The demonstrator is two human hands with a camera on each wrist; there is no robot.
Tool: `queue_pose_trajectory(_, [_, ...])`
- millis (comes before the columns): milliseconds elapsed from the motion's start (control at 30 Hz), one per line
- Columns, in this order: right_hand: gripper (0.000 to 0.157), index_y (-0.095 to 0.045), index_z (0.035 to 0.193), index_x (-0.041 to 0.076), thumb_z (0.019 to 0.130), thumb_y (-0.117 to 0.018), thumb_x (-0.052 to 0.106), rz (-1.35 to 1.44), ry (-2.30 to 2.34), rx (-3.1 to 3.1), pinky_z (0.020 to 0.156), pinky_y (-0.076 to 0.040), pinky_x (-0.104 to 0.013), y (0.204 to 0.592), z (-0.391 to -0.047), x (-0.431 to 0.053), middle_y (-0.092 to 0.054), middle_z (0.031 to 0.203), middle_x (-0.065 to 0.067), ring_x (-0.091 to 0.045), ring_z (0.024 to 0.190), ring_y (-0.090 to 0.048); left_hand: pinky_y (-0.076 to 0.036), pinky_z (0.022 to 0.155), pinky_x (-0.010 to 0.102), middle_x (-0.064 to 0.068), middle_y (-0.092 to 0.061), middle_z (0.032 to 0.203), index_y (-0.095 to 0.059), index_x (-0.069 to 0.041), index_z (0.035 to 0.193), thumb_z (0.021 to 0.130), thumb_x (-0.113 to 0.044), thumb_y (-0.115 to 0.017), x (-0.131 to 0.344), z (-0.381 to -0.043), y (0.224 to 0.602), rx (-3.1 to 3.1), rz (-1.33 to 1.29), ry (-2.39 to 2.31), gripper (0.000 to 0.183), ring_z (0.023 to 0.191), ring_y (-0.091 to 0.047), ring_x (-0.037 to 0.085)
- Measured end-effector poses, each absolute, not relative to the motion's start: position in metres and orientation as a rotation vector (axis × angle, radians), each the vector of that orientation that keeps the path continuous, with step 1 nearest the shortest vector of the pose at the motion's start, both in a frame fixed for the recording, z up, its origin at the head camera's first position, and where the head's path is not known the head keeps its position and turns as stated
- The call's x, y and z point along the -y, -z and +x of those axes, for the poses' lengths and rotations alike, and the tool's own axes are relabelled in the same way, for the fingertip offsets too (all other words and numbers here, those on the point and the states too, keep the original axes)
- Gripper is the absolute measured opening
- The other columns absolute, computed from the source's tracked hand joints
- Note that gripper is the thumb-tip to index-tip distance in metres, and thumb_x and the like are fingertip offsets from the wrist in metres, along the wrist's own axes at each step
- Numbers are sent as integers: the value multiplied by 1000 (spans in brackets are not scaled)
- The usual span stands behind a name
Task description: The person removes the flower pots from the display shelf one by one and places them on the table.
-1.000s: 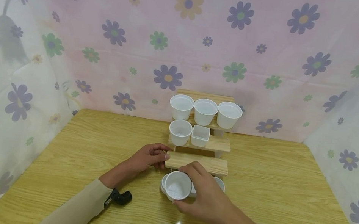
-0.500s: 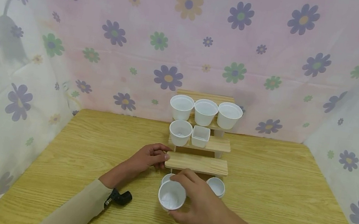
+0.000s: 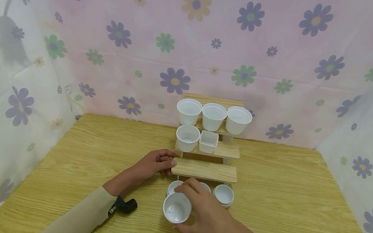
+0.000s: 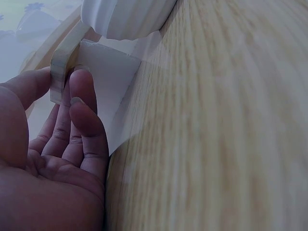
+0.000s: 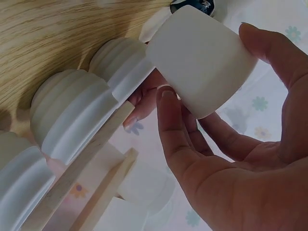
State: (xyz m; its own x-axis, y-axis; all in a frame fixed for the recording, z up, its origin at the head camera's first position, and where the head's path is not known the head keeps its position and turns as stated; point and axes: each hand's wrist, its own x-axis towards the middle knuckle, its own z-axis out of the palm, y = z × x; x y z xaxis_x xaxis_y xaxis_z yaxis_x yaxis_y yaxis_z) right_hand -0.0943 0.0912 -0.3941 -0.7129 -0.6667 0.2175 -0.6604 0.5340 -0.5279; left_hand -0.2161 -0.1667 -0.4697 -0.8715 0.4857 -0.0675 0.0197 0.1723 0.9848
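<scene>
My right hand [image 3: 210, 215] grips a smooth white round pot [image 3: 177, 210] between thumb and fingers. Its mouth faces up toward the head camera, and its plain side wall shows in the right wrist view, raised beside the front row. At the left end of the lowest wooden shelf board [image 3: 205, 170], my left hand [image 3: 154, 165] pinches the board's tip, thumb on top and fingers underneath. Just behind the held pot, three ribbed white pots stand in a row before the rack: a left one [image 3: 174, 186], a partly covered middle one [image 3: 206, 187] and a right one [image 3: 224, 194].
Three white pots, the middle one [image 3: 213, 117] among them, line the upper step. One step lower stand a round pot [image 3: 187, 138] and a square pot [image 3: 208, 142]. The tiered rack stands on a wood-grain table [image 3: 279, 193], before a flowered cloth [image 3: 216, 57].
My right hand has brought the pot slightly left and toward me, away from the front row, uncovering more of the pots behind it. The left hand has stayed at the board.
</scene>
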Motion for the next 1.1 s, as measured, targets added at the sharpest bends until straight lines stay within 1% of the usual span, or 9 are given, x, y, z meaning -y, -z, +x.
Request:
queue_pose_trajectory(167, [71,-62,133,15,72,-98,25,-1211,926,-2732,94,-56,-31,396,-93,-91,-54,129,6,-15,112,-62,-56,76,31,5,-71,89,-60,-6,144,109,-26,-64,167,-215,469,-2086,473,-1748,40,83,-68,19])
queue_pose_trajectory(333, [68,-62,132,14,74,-97,24,-1246,914,-2708,93,-56,-27,398,-93,-91,-52,129,6,-14,111,-62,-56,74,30,5,-71,88,-60,-6,143,109,-25,-64,167,-216,470,-2083,478,-1753,40,82,-69,19])
queue_pose_trajectory(500, [67,-63,130,12,73,-97,20,-1290,910,-2702,91,-56,-25,400,-92,-89,-53,125,3,-15,106,-63,-57,75,30,6,-71,87,-60,-5,143,109,-25,-64,167,-217,471,-2086,483,-1755,40,82,-69,19])
queue_pose_trajectory(700, [68,-63,130,11,73,-98,18,-1286,876,-2696,87,-55,-23,404,-91,-88,-48,122,5,-16,102,-64,-57,75,30,6,-71,88,-60,-6,143,109,-26,-65,167,-217,472,-2084,476,-1759,40,82,-69,19])
queue_pose_trajectory(933, [69,-63,131,10,72,-98,19,-1282,853,-2704,81,-54,-20,409,-91,-87,-45,121,3,-11,96,-60,-57,76,31,5,-71,88,-61,-6,142,108,-26,-66,166,-217,472,-2072,451,-1774,39,82,-68,19])
queue_pose_trajectory(1100, [69,-63,131,9,72,-98,18,-1299,861,-2711,80,-54,-20,411,-91,-87,-44,120,2,-11,94,-60,-57,76,30,5,-70,87,-62,-6,142,108,-24,-66,165,-217,472,-2079,443,-1773,39,82,-68,19])
